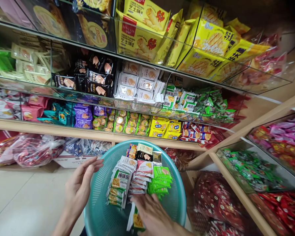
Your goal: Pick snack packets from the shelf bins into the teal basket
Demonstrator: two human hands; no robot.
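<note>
A teal plastic basket (95, 193) stands in front of me with several small wrapped snacks in it. My left hand (80, 186) is at the basket's left rim, holding nothing, fingers apart. My right hand (153, 213) reaches into the basket, palm down with fingers stretched, over a white-and-green snack packet (137, 221); its contact with the packet is partly hidden. Ahead of it are a row of white-and-green packets (120, 180), a stack of white-and-pink packets (141, 177) and bright green packets (159, 180). A black packet (144, 156) and a gold-brown packet (157, 158) lie at the far side.
Glass-fronted shelves (127, 105) of sorted wrapped snacks run across the back, above the basket. A wooden side shelf (236, 186) with green and red packets stands at the right. Bagged goods (39, 150) lie below the shelves. Pale tiled floor (22, 200) shows at left.
</note>
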